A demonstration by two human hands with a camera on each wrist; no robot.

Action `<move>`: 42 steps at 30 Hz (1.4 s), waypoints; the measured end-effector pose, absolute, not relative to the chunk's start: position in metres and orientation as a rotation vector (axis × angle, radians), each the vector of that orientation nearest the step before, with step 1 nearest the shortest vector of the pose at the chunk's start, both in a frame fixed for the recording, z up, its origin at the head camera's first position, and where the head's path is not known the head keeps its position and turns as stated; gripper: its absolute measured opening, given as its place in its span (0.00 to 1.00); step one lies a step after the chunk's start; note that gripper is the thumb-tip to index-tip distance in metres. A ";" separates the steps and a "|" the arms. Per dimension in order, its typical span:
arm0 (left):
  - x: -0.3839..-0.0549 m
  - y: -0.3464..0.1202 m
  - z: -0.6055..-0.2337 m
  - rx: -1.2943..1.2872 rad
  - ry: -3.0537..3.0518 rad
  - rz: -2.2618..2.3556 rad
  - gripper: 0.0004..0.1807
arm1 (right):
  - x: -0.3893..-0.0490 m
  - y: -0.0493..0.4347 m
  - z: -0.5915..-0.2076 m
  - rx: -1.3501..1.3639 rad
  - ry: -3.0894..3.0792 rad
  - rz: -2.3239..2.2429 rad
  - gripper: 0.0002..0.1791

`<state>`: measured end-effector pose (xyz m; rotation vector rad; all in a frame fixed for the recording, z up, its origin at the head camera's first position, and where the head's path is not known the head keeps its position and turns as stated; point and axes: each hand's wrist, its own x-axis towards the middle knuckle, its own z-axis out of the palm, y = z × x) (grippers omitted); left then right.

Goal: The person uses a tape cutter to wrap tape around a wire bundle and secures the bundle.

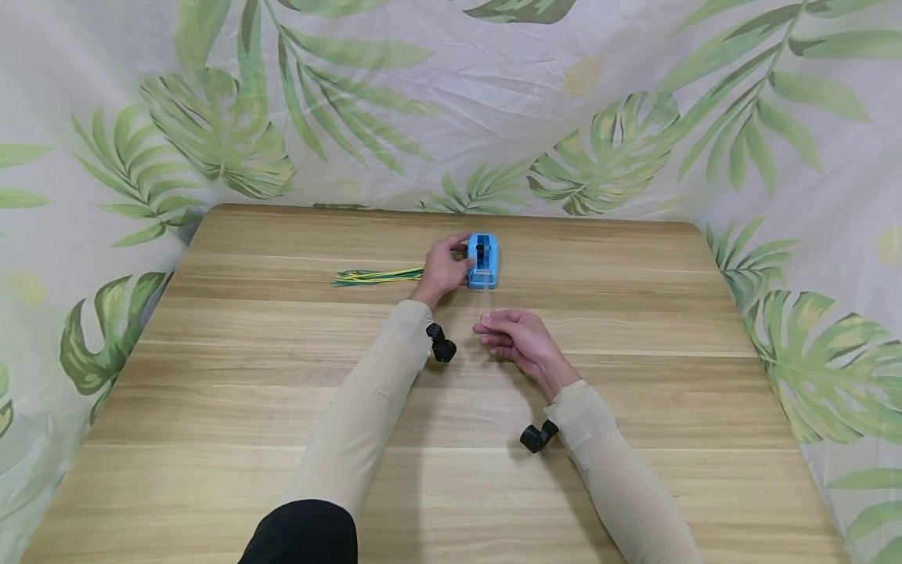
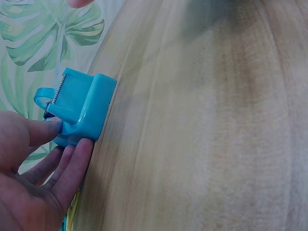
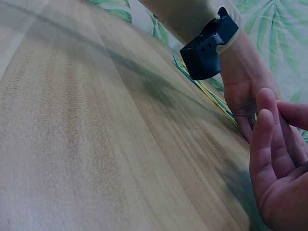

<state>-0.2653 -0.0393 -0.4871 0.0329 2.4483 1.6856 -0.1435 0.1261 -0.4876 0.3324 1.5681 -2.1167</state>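
Observation:
A blue tape dispenser (image 1: 483, 280) stands near the table's far edge, its toothed cutter facing the person. My left hand (image 1: 444, 270) grips it from the left; in the left wrist view the thumb (image 2: 45, 131) lies against its upper part and the fingers against its lower side. A clear strip of tape (image 1: 486, 301) stretches from the cutter toward the person. Thumb and index finger of my right hand (image 1: 523, 338) pinch the strip's free end. In the right wrist view the dispenser is hidden behind the hands.
Left of the left hand, a bundle of yellow and green wire-like strands (image 1: 377, 276) lies on the wooden table (image 1: 599, 486). A leaf-patterned cloth (image 1: 493, 102) hangs behind the table. Each wrist carries a small black camera.

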 end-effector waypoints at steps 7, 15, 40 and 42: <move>-0.265 -0.040 -0.487 0.033 2.443 1.694 0.29 | -0.143 0.125 -0.489 0.332 1.567 -2.110 0.07; -0.266 -0.039 -0.489 0.029 2.446 1.698 0.29 | -0.140 0.126 -0.488 0.313 1.574 -2.105 0.13; -0.266 -0.039 -0.489 0.032 2.442 1.694 0.29 | -0.135 0.126 -0.483 0.289 1.575 -2.100 0.17; -0.266 -0.039 -0.488 0.034 2.443 1.694 0.29 | -0.135 0.125 -0.483 0.291 1.577 -2.098 0.15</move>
